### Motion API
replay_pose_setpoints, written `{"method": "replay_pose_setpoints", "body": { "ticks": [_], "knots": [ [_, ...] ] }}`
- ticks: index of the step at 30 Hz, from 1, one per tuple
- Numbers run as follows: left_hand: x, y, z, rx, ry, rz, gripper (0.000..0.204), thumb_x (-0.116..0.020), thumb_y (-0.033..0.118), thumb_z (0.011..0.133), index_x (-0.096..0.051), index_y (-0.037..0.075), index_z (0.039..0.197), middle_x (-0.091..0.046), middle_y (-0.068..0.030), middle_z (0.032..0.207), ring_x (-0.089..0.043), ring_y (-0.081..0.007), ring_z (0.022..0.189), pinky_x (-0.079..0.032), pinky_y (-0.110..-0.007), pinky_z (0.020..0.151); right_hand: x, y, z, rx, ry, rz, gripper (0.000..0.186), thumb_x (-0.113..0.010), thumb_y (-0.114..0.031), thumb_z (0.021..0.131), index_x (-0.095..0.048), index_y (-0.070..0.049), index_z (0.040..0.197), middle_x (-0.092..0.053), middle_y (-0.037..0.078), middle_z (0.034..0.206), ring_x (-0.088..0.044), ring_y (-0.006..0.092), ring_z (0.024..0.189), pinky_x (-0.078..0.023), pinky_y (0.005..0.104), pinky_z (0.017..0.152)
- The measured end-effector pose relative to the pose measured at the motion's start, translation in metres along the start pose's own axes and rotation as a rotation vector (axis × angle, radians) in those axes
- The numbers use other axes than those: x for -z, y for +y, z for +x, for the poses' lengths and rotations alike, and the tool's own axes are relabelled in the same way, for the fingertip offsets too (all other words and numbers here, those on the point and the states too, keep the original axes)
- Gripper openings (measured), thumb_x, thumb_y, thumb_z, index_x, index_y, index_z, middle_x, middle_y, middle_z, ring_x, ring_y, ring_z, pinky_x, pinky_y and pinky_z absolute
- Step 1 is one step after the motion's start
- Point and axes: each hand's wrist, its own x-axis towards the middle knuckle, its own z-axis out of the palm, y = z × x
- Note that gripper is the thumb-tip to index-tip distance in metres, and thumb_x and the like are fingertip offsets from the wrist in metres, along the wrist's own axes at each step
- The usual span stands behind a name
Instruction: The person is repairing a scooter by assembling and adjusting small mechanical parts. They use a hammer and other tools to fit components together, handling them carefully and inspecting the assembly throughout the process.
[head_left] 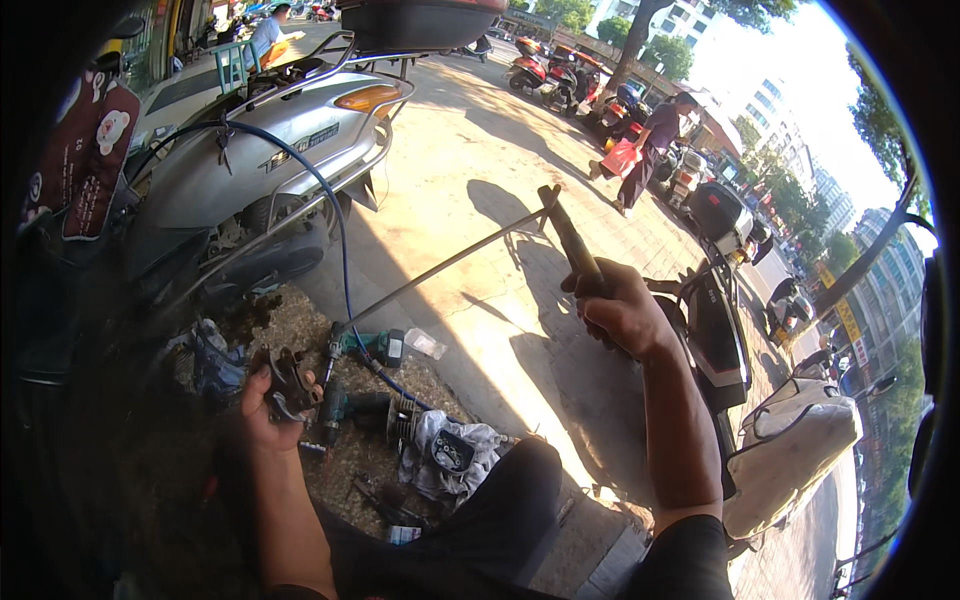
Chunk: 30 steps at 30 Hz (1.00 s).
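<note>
- The dark bar (570,235), gripped in the closed right hand (622,308), is best held firmly; by the long, thin rod (440,268) it appears to be met, though any joining cannot be told.
- The smaller metal part (292,388), held between the left hand's (270,415) thumb and fingers, is best kept steady; dark, brownish, irregular surfaces are seen.
</note>
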Motion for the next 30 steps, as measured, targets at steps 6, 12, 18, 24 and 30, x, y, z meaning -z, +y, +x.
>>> {"method": "replay_pose_setpoints", "body": {
  "ticks": [6, 12, 18, 24, 30],
  "knots": [
    [-0.005, -0.007, 0.004, -0.035, -0.011, 0.019, 0.036, -0.052, 0.012, 0.092, -0.057, 0.012, 0.128, -0.069, -0.0135, 0.113, -0.07, -0.0353, 0.094, -0.059, -0.052, 0.076, -0.019, -0.006, 0.007, 0.143, -0.138, -0.02, 0.029, -0.065, -0.003, 0.074, -0.063, 0.004, 0.102, -0.06, 0.003, 0.084, -0.054, 0.0088, 0.07, -0.043, 0.0244, 0.063],
    [-0.007, 0.0, 0.007, -0.056, -0.101, 0.005, 0.025, -0.055, 0.013, 0.093, -0.057, 0.008, 0.117, -0.069, -0.0172, 0.108, -0.07, -0.0364, 0.093, -0.059, -0.051, 0.078, -0.008, -0.003, -0.004, 0.323, 0.202, 0.359, 0.034, -0.064, -0.005, 0.071, -0.064, 0.004, 0.103, -0.064, 0.011, 0.084, -0.055, 0.0104, 0.057, -0.041, 0.0208, 0.05],
    [-0.014, 0.003, 0.004, -0.089, -0.094, -0.035, 0.026, -0.06, 0.013, 0.092, -0.06, 0.01, 0.118, -0.07, -0.017, 0.105, -0.071, -0.0363, 0.092, -0.06, -0.05, 0.078, 0.043, 0.029, 0.0, 0.388, 0.445, 0.453, 0.036, -0.062, -0.012, 0.087, -0.057, 0.007, 0.118, -0.063, 0.01, 0.08, -0.056, 0.0125, 0.06, -0.046, 0.0221, 0.054],
    [-0.018, 0.003, 0.003, -0.087, -0.096, -0.049, 0.025, -0.061, 0.011, 0.091, -0.061, 0.012, 0.116, -0.071, -0.0166, 0.105, -0.071, -0.0355, 0.09, -0.061, -0.049, 0.074, 0.066, 0.044, 0.012, 0.261, 0.37, 0.611, 0.032, -0.058, -0.011, 0.093, -0.057, 0.006, 0.119, -0.064, 0.009, 0.079, -0.059, 0.0126, 0.061, -0.047, 0.0226, 0.052],
    [-0.029, 0.006, 0.0, -0.093, -0.039, 0.059, 0.022, -0.064, 0.007, 0.089, -0.059, 0.01, 0.11, -0.07, -0.0106, 0.1, -0.071, -0.0268, 0.087, -0.06, -0.043, 0.074, 0.032, 0.043, 0.012, 0.113, 0.336, 0.454, 0.031, -0.062, -0.013, 0.089, -0.06, 0.005, 0.113, -0.066, 0.012, 0.083, -0.061, 0.0125, 0.062, -0.049, 0.0225, 0.052]
  ]
}}
